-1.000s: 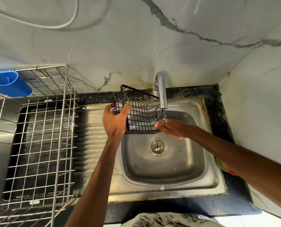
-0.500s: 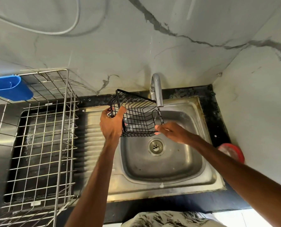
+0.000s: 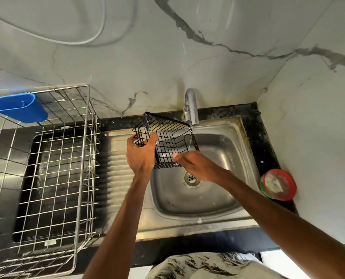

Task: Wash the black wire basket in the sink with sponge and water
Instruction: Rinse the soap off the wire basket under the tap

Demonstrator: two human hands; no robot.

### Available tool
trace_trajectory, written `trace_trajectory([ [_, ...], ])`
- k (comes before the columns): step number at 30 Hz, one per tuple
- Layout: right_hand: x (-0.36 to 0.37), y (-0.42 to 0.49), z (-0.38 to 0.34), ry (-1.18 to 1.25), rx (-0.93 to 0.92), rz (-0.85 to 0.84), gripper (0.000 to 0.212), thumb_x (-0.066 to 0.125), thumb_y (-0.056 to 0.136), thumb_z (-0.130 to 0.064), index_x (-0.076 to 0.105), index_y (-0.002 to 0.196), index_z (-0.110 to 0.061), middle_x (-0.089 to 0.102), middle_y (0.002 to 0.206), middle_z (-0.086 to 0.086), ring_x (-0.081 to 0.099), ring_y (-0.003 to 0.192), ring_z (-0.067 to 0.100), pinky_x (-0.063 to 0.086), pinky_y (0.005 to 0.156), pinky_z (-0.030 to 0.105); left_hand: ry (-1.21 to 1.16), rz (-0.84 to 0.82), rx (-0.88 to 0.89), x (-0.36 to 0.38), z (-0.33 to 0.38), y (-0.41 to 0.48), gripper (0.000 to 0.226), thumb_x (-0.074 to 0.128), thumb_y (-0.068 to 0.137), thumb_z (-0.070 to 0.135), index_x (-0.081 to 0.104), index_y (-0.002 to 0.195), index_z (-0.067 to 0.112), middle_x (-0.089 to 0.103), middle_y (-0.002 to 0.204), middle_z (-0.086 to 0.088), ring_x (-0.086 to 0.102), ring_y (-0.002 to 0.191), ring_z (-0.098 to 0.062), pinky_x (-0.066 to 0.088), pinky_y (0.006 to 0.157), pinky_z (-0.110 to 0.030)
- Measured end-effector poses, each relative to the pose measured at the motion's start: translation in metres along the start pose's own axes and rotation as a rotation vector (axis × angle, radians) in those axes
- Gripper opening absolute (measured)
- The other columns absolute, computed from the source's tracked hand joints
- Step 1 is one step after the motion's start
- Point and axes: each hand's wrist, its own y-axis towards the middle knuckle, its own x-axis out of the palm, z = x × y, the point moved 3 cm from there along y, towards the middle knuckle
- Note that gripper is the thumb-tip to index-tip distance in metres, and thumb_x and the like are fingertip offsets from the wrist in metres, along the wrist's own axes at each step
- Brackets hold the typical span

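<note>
The right hand [image 3: 195, 166] laid its thumb on the near edge of the black wire basket [image 3: 168, 143], but its fingers were hidden beneath, so a grip could not be told. The left hand [image 3: 140, 155] clasped the basket's left wall, holding it tilted over the sink [image 3: 224, 200] under the tap [image 3: 191, 109], where a faint water stream [image 3: 190, 142] fell. Since half a second before, the basket had stayed there, while the red-lidded tub [image 3: 279, 184] now showed whole.
</note>
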Motion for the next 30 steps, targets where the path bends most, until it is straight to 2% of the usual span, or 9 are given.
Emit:
trace_trajectory([
  [4, 0.003, 0.002, -0.009, 0.095, 0.022, -0.030, 0.065, 0.036, 0.099, -0.068, 0.074, 0.105, -0.016, 0.074, 0.092, 0.018, 0.073, 0.083, 0.028, 0.059, 0.076, 0.045, -0.008, -0.001, -0.028, -0.004, -0.004, -0.006, 0.071, 0.078, 0.076, 0.054, 0.060, 0.131, 0.015, 0.067, 0.120, -0.002, 0.062, 0.110, -0.025, 0.049, 0.102, -0.046],
  [6, -0.002, 0.000, -0.014, 0.154, 0.007, -0.020, 0.049, 0.043, 0.102, -0.054, 0.074, 0.114, -0.018, 0.076, 0.109, 0.007, 0.073, 0.100, 0.014, 0.058, 0.088, 0.030, -0.027, -0.019, -0.028, -0.006, -0.003, -0.008, 0.080, 0.074, 0.065, 0.064, 0.061, 0.128, 0.017, 0.070, 0.117, -0.002, 0.067, 0.104, -0.026, 0.054, 0.097, -0.049],
  [9, -0.013, -0.005, -0.009, 0.098, -0.034, 0.057, 0.037, 0.050, 0.104, -0.041, 0.074, 0.116, -0.016, 0.075, 0.116, 0.000, 0.069, 0.105, 0.006, 0.054, 0.091, 0.023, -0.083, -0.046, -0.052, -0.010, -0.002, -0.005, 0.079, 0.076, 0.059, 0.065, 0.061, 0.123, 0.020, 0.072, 0.108, 0.000, 0.076, 0.081, -0.026, 0.063, 0.072, -0.045],
  [13, -0.021, -0.012, 0.002, 0.064, -0.038, 0.186, 0.028, 0.054, 0.104, -0.028, 0.076, 0.113, -0.012, 0.076, 0.111, 0.000, 0.069, 0.103, 0.007, 0.055, 0.088, 0.025, -0.056, -0.046, -0.017, -0.018, 0.000, -0.003, 0.056, 0.079, 0.078, 0.046, 0.057, 0.119, 0.016, 0.068, 0.092, 0.006, 0.069, 0.055, -0.003, 0.049, 0.046, -0.020],
  [15, -0.022, -0.016, 0.006, 0.055, 0.001, 0.219, 0.026, 0.055, 0.103, -0.026, 0.076, 0.112, -0.013, 0.076, 0.112, -0.001, 0.068, 0.102, 0.005, 0.054, 0.089, 0.022, -0.080, -0.068, -0.025, -0.017, 0.002, -0.007, 0.058, 0.077, 0.076, 0.048, 0.058, 0.121, 0.016, 0.070, 0.090, 0.005, 0.072, 0.058, -0.012, 0.050, 0.046, -0.025],
  [19, -0.018, -0.017, 0.031, 0.064, 0.103, 0.260, 0.021, 0.060, 0.100, -0.025, 0.078, 0.106, -0.016, 0.077, 0.105, -0.003, 0.071, 0.097, 0.010, 0.058, 0.087, 0.037, -0.132, -0.134, -0.085, -0.009, -0.002, -0.015, 0.085, 0.074, 0.060, 0.062, 0.057, 0.129, 0.015, 0.074, 0.100, -0.006, 0.075, 0.067, -0.024, 0.060, 0.053, -0.036],
  [23, -0.030, -0.004, 0.062, 0.346, 0.340, 0.435, 0.020, 0.064, 0.094, -0.013, 0.074, 0.105, -0.027, 0.076, 0.106, -0.005, 0.072, 0.097, 0.010, 0.059, 0.091, 0.037, -0.169, -0.144, -0.130, -0.005, -0.012, -0.011, 0.094, 0.077, 0.054, 0.063, 0.057, 0.132, 0.015, 0.072, 0.114, -0.011, 0.075, 0.089, -0.032, 0.062, 0.055, -0.035],
  [25, -0.039, 0.013, 0.069, 0.521, 0.419, 0.467, 0.027, 0.059, 0.095, -0.002, 0.070, 0.116, -0.016, 0.074, 0.113, 0.006, 0.071, 0.102, 0.017, 0.057, 0.096, 0.037, -0.182, -0.140, -0.149, -0.005, -0.013, -0.009, 0.096, 0.077, 0.054, 0.062, 0.055, 0.135, 0.015, 0.069, 0.116, -0.010, 0.075, 0.093, -0.033, 0.059, 0.052, -0.030],
  [30, -0.046, 0.057, 0.074, 0.830, 0.511, 0.403, 0.039, 0.048, 0.097, 0.011, 0.052, 0.135, 0.004, 0.064, 0.130, 0.021, 0.065, 0.117, 0.026, 0.052, 0.103, 0.033, -0.142, -0.141, -0.145, -0.005, -0.015, 0.003, 0.094, 0.076, 0.062, 0.059, 0.049, 0.140, 0.013, 0.070, 0.099, -0.006, 0.071, 0.070, -0.022, 0.055, 0.052, -0.030],
])
